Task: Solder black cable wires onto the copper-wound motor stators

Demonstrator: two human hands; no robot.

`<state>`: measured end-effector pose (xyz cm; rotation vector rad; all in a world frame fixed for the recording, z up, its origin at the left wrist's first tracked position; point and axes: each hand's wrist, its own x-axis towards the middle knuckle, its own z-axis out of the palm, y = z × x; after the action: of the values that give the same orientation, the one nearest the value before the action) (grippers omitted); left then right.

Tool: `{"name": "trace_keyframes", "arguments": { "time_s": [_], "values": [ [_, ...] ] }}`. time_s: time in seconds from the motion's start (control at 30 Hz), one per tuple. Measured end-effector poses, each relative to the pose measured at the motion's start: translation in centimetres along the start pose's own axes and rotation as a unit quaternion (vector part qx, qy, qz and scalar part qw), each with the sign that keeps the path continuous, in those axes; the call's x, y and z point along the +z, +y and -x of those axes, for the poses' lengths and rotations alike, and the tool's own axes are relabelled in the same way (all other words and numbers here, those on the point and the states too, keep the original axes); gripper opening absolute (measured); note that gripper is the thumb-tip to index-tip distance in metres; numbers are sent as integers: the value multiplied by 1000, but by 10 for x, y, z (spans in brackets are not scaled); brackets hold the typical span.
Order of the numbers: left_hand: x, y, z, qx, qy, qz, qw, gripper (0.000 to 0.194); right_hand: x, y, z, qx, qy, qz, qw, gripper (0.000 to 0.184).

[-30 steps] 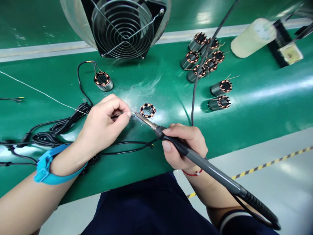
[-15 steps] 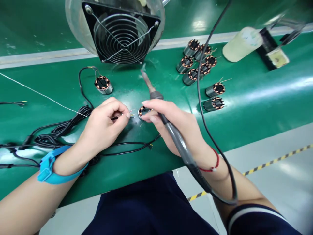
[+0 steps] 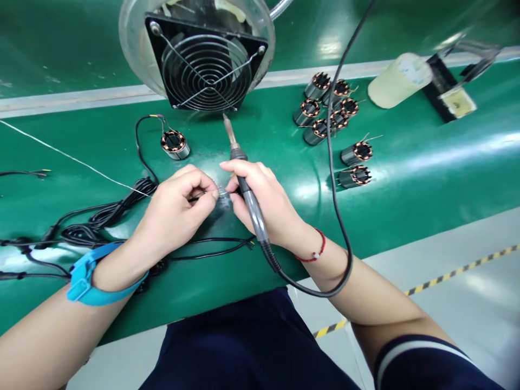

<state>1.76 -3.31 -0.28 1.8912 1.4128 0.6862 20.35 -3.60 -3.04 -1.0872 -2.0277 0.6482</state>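
My left hand (image 3: pixel 179 208) is closed, thumb and forefinger pinching the stripped end of a black cable; its thin coloured wire tips (image 3: pixel 221 192) stick out to the right. A strand of solder wire (image 3: pixel 87 166) runs from the left edge to this hand. In my right hand (image 3: pixel 264 203) lies a soldering iron (image 3: pixel 252 205), its tip pointing away toward the fan. The fingertips of the right hand are close to the wire tips. The motor stator seen there earlier is now hidden by the hand. Another stator (image 3: pixel 174 145), joined to a cable, stands beyond my left hand.
A black fan with a wire guard (image 3: pixel 209 76) stands at the back. Several stators (image 3: pixel 317 111) are grouped at right. Coiled black cables (image 3: pixel 109 216) lie at left. A pale cylinder (image 3: pixel 400 81) and a soldering stand (image 3: pixel 450 95) are at far right. The iron's cord (image 3: pixel 333 162) hangs across.
My right hand has moved left with the soldering iron, up to the wire tips at my left hand. The iron stands more upright. The stator by the right fingers has gone from sight.
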Motion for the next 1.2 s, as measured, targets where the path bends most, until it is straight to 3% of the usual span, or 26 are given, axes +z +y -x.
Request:
{"name": "trace_keyframes", "arguments": {
  "time_s": [0.23, 0.37, 0.6, 0.83, 1.2],
  "values": [
    [-1, 2, -2, -57, -2, 87, 995, 11, 5, 4, 0, 11, 61, 16, 998, 42],
    [-1, 3, -5, -83, -1, 120, 989, 11, 4, -2, 2, -19, 75, 12, 997, 43],
    [8, -3, -2, -38, -23, 134, 990, 22, 5, -13, 5, -22, 86, 66, 994, 35],
    [16, -6, -2, 39, -39, 146, 988, 24, 11, 1, 9, -27, 114, 9, 993, 51],
    [16, -9, 4, 143, -41, 37, 988, 20, 12, 1, 15, 6, 113, -24, 993, 53]
  ]
}}
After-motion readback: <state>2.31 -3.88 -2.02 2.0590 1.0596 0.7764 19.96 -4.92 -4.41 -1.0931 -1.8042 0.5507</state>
